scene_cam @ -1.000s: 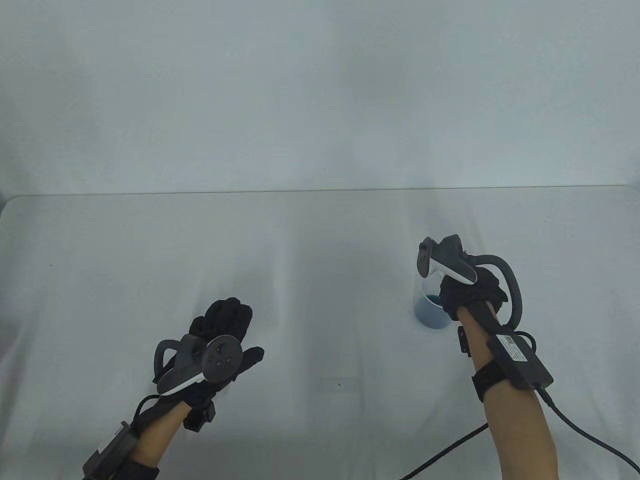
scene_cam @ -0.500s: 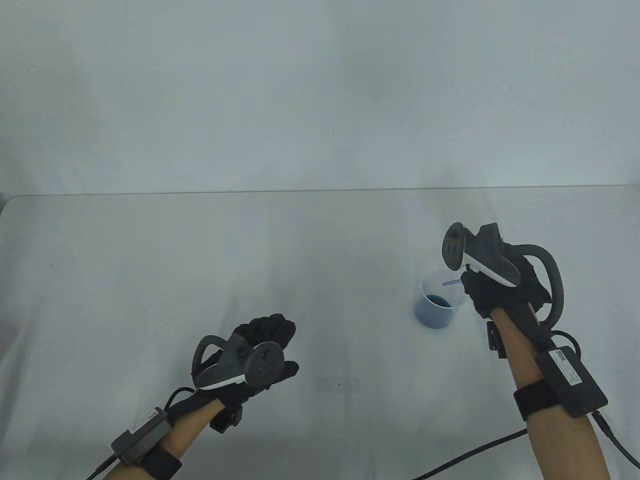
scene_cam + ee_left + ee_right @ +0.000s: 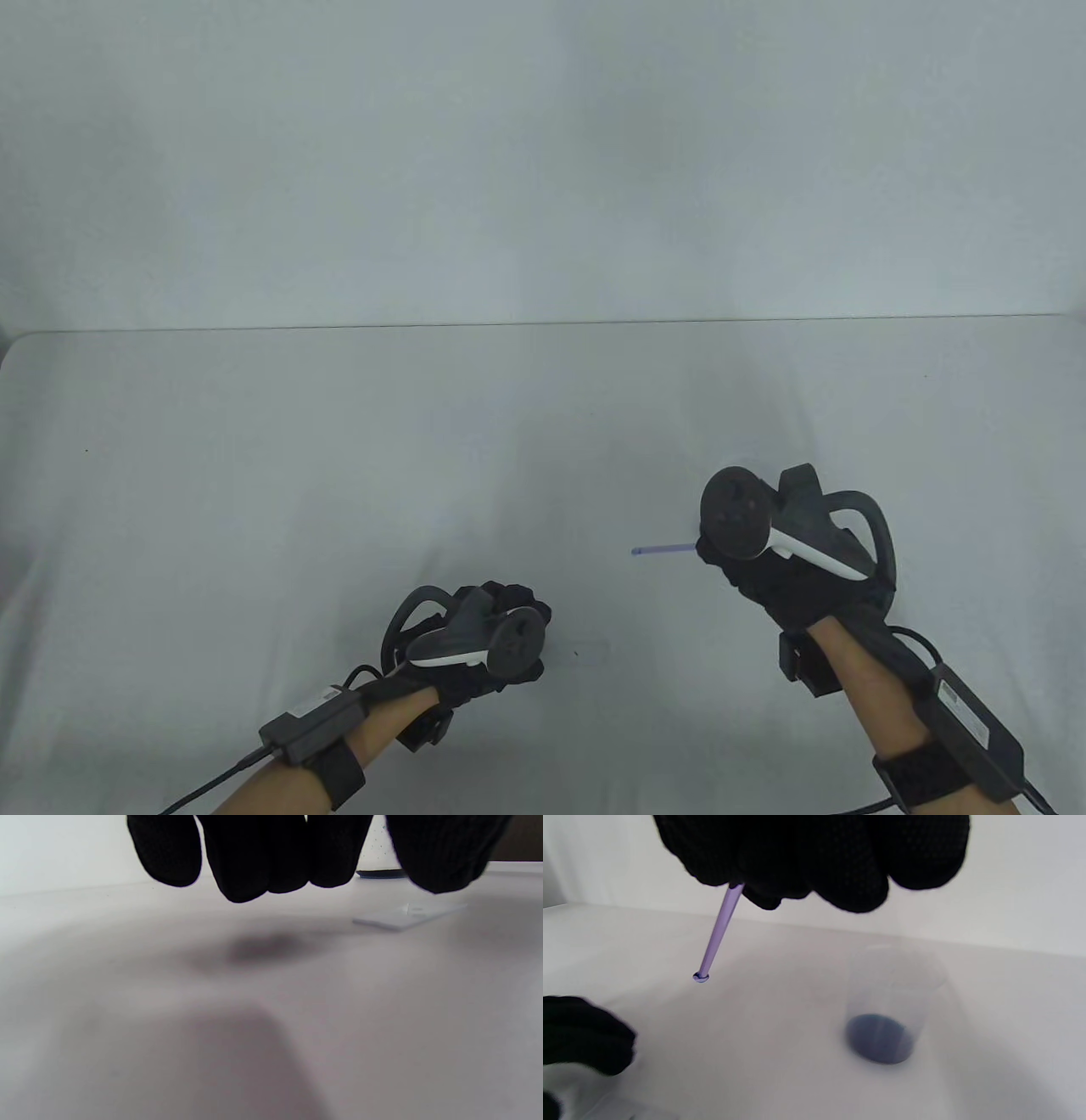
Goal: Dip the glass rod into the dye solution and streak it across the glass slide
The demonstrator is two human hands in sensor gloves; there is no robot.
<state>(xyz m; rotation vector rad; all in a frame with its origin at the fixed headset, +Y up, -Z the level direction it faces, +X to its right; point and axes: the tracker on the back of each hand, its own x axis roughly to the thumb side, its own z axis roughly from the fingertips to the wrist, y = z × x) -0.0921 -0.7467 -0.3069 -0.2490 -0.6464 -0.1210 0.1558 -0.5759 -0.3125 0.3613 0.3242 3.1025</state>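
Observation:
My right hand (image 3: 721, 556) grips a thin glass rod (image 3: 666, 549) that points left, held in the air above the table. The rod (image 3: 717, 927) looks violet and carries a blue drop at its tip (image 3: 701, 977). The clear beaker (image 3: 888, 1001) with blue dye (image 3: 880, 1037) at its bottom stands on the table; in the table view my right hand hides it. The glass slide (image 3: 581, 652) lies flat on the table, below and to the left of the rod tip. My left hand (image 3: 517, 611) hovers empty at the slide's left end, fingers curled (image 3: 254, 861), with the slide (image 3: 407, 916) just beside them.
The white table (image 3: 254, 475) ends at a far edge against a pale wall (image 3: 543, 170). A black cable (image 3: 212, 785) runs from my left wrist off the bottom edge. My left hand shows at the lower left of the right wrist view (image 3: 581, 1035).
My right hand lifted the rod out of the beaker and carried it left and nearer, toward the slide. My left hand moved right and nearer, up to the slide's left end.

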